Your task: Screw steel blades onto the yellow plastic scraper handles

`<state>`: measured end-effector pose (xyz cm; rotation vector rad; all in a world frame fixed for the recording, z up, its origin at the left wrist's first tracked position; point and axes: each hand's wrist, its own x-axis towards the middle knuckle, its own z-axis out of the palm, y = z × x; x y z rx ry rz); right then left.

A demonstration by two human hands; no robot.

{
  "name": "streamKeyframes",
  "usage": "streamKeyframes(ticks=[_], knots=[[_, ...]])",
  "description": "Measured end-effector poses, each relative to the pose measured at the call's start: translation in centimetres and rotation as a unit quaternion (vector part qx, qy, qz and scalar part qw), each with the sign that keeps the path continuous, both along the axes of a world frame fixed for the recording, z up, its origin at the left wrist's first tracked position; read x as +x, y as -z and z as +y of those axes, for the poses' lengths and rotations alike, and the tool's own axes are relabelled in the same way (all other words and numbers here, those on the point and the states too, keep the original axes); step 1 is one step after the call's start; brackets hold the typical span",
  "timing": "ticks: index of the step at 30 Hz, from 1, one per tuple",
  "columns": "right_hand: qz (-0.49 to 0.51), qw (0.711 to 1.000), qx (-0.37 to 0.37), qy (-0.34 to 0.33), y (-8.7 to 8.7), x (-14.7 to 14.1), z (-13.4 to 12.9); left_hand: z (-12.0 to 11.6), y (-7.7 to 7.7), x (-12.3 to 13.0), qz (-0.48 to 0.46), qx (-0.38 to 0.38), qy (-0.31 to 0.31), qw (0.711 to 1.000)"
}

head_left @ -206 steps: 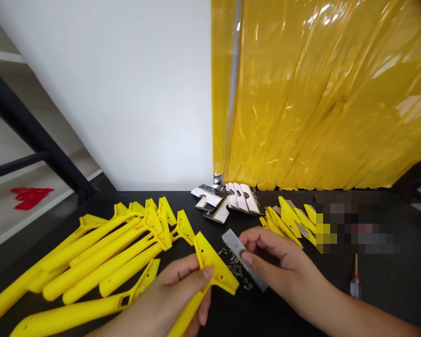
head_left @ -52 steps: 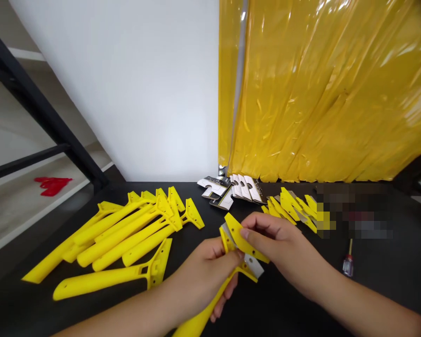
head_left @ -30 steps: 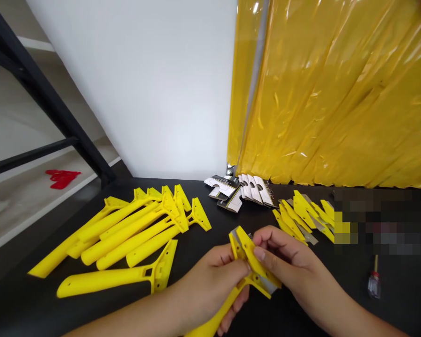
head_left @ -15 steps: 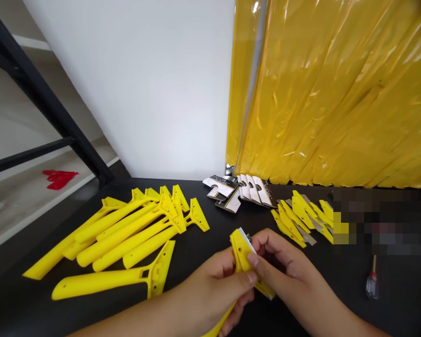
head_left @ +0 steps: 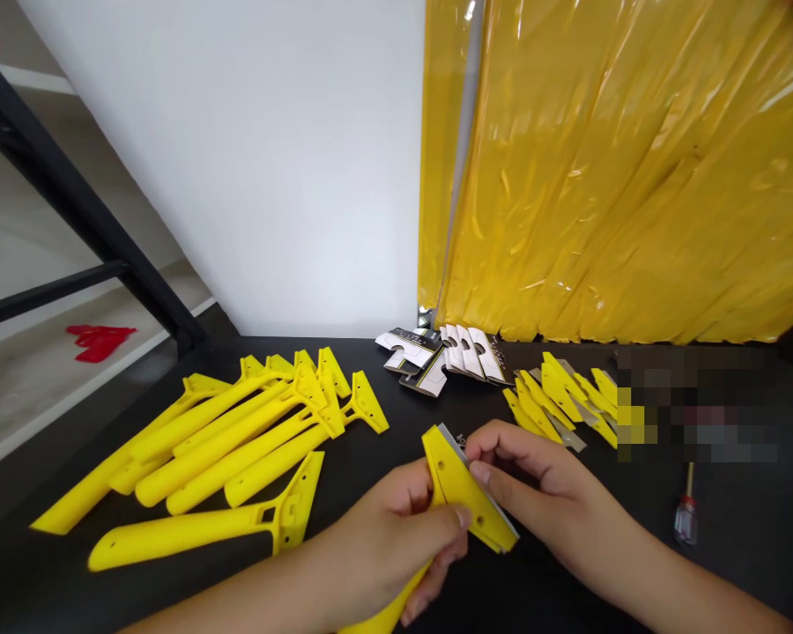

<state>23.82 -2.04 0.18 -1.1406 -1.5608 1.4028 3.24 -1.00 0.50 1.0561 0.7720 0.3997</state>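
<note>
My left hand (head_left: 413, 537) is closed around a yellow scraper (head_left: 466, 493), its thumb on the head. A yellow plate with two holes covers the head, and a grey blade edge shows along its right side. My right hand (head_left: 529, 475) is at that edge with thumb and forefinger curled close together. Whether anything is between those fingertips is hidden. Just beyond them lie small metal pieces, perhaps screws (head_left: 461, 440). Left of my hands, several yellow scraper handles (head_left: 225, 440) lie in a pile, with one handle (head_left: 191, 535) nearer me.
Folded printed cards (head_left: 463, 352) are stacked at the table's back. Yellow plates with grey blades (head_left: 561, 396) lie to the right, beside a blurred-out patch. A clear-handled screwdriver (head_left: 685, 519) rests further right. Yellow plastic wrapping (head_left: 601, 176) stands behind; a red item (head_left: 99, 342) sits on the left shelf.
My right thumb has slid off the yellow plate to the blade edge. The scraper head has turned so its plate faces me more. The view has shifted slightly.
</note>
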Motion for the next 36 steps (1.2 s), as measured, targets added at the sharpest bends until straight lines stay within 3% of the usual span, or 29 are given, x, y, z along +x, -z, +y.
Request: streamKeyframes(ticks=[14,36], knots=[[-0.051,0.998,0.039,-0.001,0.01,0.23,-0.02,-0.08,-0.28,0.17,0.033,-0.009,0.009,0.999],[-0.016,1.0,-0.003,-0.016,0.12,-0.06,-0.06,0.02,0.17,-0.03,0.005,0.0,0.006,1.0]])
